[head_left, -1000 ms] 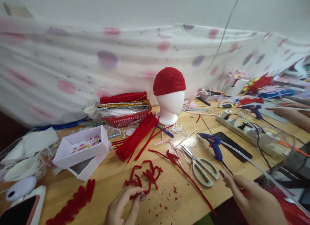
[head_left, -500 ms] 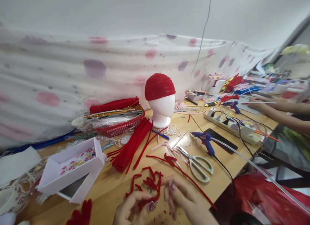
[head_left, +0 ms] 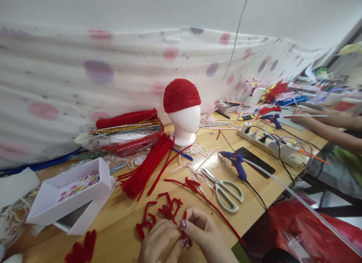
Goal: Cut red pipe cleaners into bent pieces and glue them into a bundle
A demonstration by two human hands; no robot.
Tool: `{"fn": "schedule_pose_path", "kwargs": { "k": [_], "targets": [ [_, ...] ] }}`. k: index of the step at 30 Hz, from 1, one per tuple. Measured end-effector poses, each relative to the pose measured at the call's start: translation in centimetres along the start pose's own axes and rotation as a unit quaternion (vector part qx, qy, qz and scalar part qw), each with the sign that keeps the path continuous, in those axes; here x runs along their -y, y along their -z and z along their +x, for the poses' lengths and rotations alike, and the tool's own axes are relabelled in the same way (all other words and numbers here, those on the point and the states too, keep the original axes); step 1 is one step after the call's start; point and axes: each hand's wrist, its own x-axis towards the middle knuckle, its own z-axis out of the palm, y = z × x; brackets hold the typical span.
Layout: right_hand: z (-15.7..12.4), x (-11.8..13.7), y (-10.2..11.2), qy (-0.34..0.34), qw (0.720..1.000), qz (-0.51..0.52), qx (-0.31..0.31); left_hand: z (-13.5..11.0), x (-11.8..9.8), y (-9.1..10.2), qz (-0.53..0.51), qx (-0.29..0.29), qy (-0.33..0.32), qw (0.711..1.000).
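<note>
Evidently pinching a red fuzzy chenille stem (head_left: 184, 217) between left hand (head_left: 160, 242) and right hand (head_left: 204, 236), low over wooden tabletop (head_left: 118, 223), probably for steadiness.

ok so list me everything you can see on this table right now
foam head: one, white, red cap, centre back
basket: one, red, left of head, holds pipe cleaners
pipe cleaner bundle: one, red, before basket
cut pieces: several, red, near hands
box: one, white, left, gems inside
scissors: one, pale green handles
glue gun: one, blue, beside scissors
power strip: one, white, right
table: one, wood
co-worker's arms: two, far right
left hand: front edge, against right hand
right hand: pinching bent red piece
</note>
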Motion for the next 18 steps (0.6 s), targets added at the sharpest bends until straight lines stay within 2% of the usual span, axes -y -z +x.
{"fn": "schedule_pose_path", "kwargs": {
  "k": [5, 10, 13, 16, 18],
  "targets": [
    [-1.3, 1.7, 0.7, -0.026, 0.999, 0.030, 0.006, 0.1, -1.4, -1.9, 0.001, -0.035, -0.017, 0.999],
    [-3.2, 3.4, 0.8, -0.033, 0.999, 0.029, 0.006, -0.8, -2.9, -3.2, -0.005, -0.051, 0.035, 0.998],
    [-4.0, 3.0, 0.8, -0.012, 0.999, 0.035, 0.025, -1.3, -3.7, -3.3, 0.000, -0.035, 0.032, 0.999],
    [-4.4, 1.8, 1.1, -0.052, 0.993, 0.087, 0.064, -1.7, -4.7, -3.1, 0.020, -0.020, -0.008, 1.000],
    [-4.4, 1.0, 1.3, -0.079, 0.989, 0.106, 0.063, -1.8, -5.4, -2.9, 0.041, -0.010, -0.010, 0.999]
  ]
}}
